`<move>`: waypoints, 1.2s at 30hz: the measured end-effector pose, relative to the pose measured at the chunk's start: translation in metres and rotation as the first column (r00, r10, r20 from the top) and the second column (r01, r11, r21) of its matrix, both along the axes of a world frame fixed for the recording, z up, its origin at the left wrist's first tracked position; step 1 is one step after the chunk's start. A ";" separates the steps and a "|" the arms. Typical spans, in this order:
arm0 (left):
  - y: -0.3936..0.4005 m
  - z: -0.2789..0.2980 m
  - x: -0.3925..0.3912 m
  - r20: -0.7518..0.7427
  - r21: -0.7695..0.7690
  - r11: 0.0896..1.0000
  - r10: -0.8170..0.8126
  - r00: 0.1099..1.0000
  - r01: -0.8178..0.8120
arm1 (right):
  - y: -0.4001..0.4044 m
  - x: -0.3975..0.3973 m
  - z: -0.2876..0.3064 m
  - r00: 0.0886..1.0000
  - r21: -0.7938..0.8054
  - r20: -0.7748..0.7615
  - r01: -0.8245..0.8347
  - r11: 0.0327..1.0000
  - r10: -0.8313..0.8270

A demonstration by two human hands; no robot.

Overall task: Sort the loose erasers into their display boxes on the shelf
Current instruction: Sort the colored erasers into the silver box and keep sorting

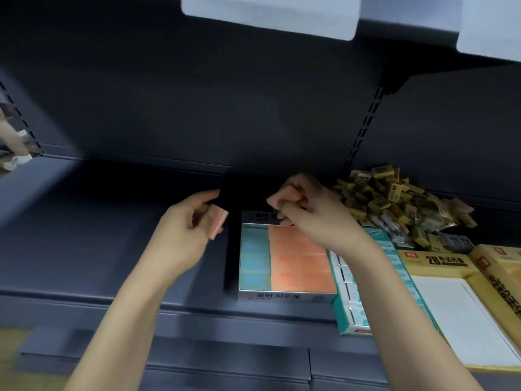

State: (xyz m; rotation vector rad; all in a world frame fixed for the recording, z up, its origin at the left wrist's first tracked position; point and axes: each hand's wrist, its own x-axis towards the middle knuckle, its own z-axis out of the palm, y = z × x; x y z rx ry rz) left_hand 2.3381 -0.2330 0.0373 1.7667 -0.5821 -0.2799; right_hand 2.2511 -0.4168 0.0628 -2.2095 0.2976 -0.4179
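The left hand [183, 224] pinched a pink eraser [218, 224] just left of the silver box [284, 296] on the shelf [112, 249]. The right hand [307, 210] pinched another pink eraser [283, 197] above the box's rear edge. The box held pink erasers beside a blue row. A teal box [352, 320] touched its right side. Loose yellow erasers [394, 198] lay heaped behind a yellow box [439, 263].

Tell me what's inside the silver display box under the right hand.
The silver display box holds a column of light blue erasers and rows of orange erasers. The right hand covers its far end.
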 end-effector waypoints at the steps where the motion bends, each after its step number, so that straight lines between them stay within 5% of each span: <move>1: -0.001 0.001 0.000 0.019 0.005 1.000 -0.005 1.000 0.005 | 0.000 0.003 0.003 1.000 -0.037 -0.009 -0.015 0.999 0.015; 7: -0.007 0.001 -0.001 -0.026 -0.030 0.999 -0.014 1.000 0.013 | 0.000 0.018 0.009 0.980 -0.308 -0.193 -0.104 0.946 0.045; 20: -0.009 -0.011 0.003 -0.044 0.035 0.995 -0.093 0.995 0.094 | -0.005 0.037 0.004 0.935 -0.146 -0.312 -0.221 0.964 0.167; 27: -0.002 -0.014 0.009 -0.062 0.000 1.000 0.023 0.998 -0.023 | -0.006 0.043 -0.006 0.901 -0.192 -0.400 -0.262 0.946 0.168; 36: -0.003 -0.015 0.005 -0.188 -0.039 0.999 -0.023 0.982 0.016 | -0.006 0.045 -0.013 0.931 -0.249 -0.345 -0.214 0.945 0.120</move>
